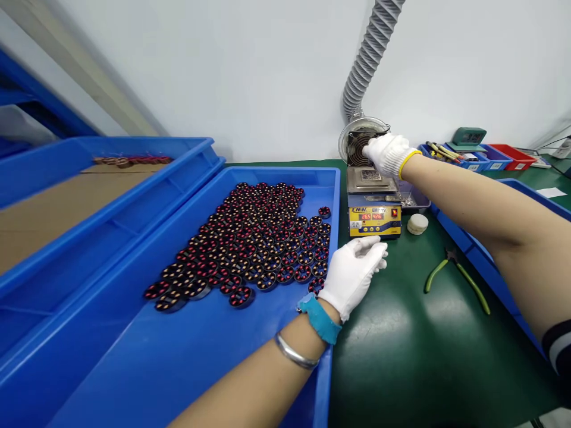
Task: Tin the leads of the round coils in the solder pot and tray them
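Observation:
My left hand (352,274), in a white glove, is at the right rim of the blue tray, in front of the yellow-and-blue solder pot (373,229). Its fingers are curled towards the thumb, and anything between them is hidden. Over the pot's metal top, close to a round fan guard (357,148), is my gloved right hand (390,156). Its fingers are bent closed, and I cannot make out what they hold. Many black round parts with red or copper-coloured coils (263,238) lie close together inside the blue tray (178,368).
Green-handled cutters (455,276) and a round whitish pad (417,224) lie on the green table (401,356). A grey hose (372,56) rises behind the pot. Small blue and red bins (513,156) stand at the back right. Another blue tray (111,208) stands left.

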Demonstrator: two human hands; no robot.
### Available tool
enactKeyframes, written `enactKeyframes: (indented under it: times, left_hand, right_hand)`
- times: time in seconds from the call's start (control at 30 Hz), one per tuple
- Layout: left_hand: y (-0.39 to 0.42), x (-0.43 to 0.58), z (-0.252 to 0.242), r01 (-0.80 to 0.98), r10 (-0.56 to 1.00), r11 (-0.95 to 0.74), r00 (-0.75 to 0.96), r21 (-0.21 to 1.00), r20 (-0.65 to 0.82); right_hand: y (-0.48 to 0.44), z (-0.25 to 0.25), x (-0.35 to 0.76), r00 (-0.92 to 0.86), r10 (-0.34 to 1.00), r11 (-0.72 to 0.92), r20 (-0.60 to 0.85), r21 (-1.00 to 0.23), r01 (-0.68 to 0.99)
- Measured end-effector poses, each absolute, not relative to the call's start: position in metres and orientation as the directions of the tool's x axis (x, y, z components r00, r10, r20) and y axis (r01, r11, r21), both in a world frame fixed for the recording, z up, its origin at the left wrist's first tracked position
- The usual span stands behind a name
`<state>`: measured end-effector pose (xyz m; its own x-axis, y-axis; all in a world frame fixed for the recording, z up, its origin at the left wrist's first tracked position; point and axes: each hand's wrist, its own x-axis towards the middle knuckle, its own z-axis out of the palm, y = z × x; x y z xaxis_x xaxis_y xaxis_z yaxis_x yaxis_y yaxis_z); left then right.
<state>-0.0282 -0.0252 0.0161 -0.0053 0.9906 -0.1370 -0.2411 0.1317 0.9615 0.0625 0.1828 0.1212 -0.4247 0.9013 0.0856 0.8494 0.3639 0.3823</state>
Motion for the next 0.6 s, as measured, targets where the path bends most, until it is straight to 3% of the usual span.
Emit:
enactKeyframes:
  times: [0.2, 0.6]
  left_hand:
    - [-0.027, -0.027, 0.018, -0.263, 0.986, 0.166, 0.046, 0.950, -0.159]
    - [-0.026, -0.026, 0.015, -0.219, 0.981, 0.188, 0.091, 0.957, -0.172]
  right_hand:
    - [0.197, 0.101, 0.054, -0.466, 0.878, 0.394, 0.113, 0.384, 0.835]
    - [0.200, 0.120, 0.072, -0.405, 0.887, 0.407, 0.223, 0.042, 0.913]
